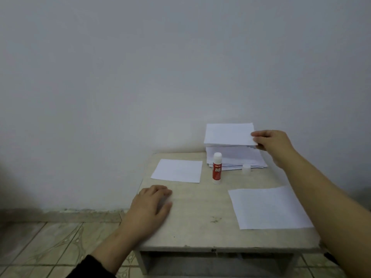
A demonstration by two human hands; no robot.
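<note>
**While left hand rests flat, right hand holds paper above stack**

Where the view begins, patterned beige floor tiles (50, 237) run under a low table (200, 227) with a pale, scuffed top and a chipped front edge. The left hand (151, 205), with a dark sleeve (94, 267) at the wrist, lies on the near-left tabletop, fingers relaxed and holding nothing. At near right a loose white sheet (269, 207) lies flat, its right edge hidden by the right forearm. Mid-table stands a glue stick (217, 168), upright, with a red label. A second sheet (177, 170) lies flat to its left. A small white cap (246, 167) sits just beside the paper stack (236, 159) at the far right corner. The right hand (271, 146) pinches the right edge of the lifted paper (228, 135), just above the stack. Behind is a plain grey-white wall (140, 67).
</note>
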